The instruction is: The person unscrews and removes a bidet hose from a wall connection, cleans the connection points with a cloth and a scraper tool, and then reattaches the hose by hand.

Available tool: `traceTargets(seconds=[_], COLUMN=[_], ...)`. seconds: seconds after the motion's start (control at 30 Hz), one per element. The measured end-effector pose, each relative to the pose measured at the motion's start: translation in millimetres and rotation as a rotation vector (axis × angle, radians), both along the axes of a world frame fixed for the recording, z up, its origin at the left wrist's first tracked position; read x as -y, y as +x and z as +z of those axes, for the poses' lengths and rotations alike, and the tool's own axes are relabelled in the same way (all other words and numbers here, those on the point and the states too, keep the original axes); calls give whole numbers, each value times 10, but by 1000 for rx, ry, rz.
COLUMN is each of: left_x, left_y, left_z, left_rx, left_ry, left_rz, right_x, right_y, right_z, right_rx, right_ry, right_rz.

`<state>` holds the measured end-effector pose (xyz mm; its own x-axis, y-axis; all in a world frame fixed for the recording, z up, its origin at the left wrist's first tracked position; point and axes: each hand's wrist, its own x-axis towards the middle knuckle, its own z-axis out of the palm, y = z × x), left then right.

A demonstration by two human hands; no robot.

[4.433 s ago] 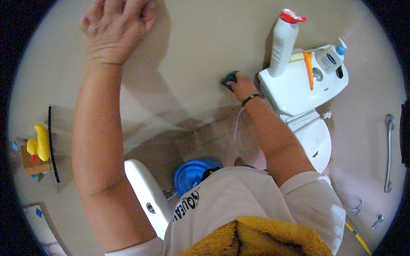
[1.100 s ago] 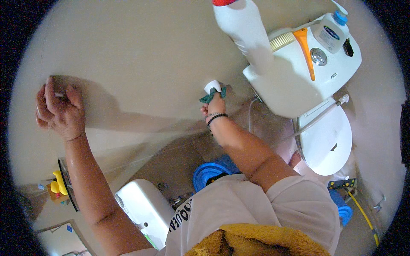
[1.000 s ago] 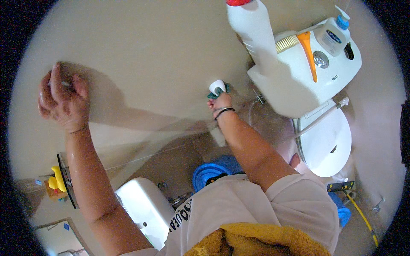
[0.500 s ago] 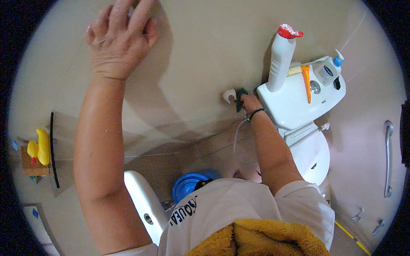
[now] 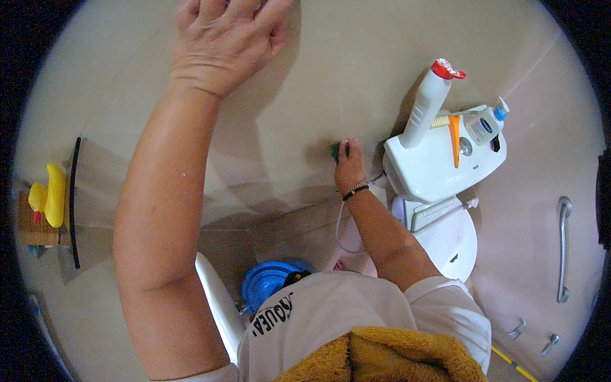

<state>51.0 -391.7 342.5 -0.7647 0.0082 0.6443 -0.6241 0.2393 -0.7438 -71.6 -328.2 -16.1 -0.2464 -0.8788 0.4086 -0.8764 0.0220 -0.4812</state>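
Note:
My right hand (image 5: 350,167) is closed around a dark green scrub pad (image 5: 335,151), which is pressed to the beige wall (image 5: 305,83) beside the toilet cistern. A thin pale hose (image 5: 339,232) hangs below that hand. High at the upper edge, my left hand (image 5: 223,44) is close against the wall with its back toward me. Its fingers are bent, the tips are cut off by the picture's edge, and whatever lies under them is hidden. My left arm reaches far up across the view.
On the white cistern (image 5: 439,181) stand a red-capped white bottle (image 5: 425,108), an orange-handled brush (image 5: 455,140) and a pump bottle (image 5: 482,129). Blue basins (image 5: 258,290) are low near my body. Yellow toys (image 5: 55,194) sit at left; a metal grab bar (image 5: 563,248) is at right.
My left hand has moved right and slightly up along the wall. My right hand has shifted left with the scrub pad, and the pale wall holder is now hidden. The view has tilted slightly.

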Motion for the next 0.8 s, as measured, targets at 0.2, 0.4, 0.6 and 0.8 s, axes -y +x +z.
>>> traceTargets(seconds=[0.2, 0.4, 0.6, 0.8], left_x=[-2, 42, 108, 6], left_y=[-6, -11, 146, 72], left_z=[35, 6, 82, 34], left_rx=[-15, -34, 118, 101], left_ry=[-29, -55, -156, -6], left_rz=[25, 35, 130, 191], right_x=[-103, 34, 29, -38], right_y=[-254, -432, -541, -340], right_z=[274, 337, 372, 157], right_rx=[-547, -606, -471, 332], right_ry=[56, 38, 155, 287], right_rz=[542, 800, 665, 36])
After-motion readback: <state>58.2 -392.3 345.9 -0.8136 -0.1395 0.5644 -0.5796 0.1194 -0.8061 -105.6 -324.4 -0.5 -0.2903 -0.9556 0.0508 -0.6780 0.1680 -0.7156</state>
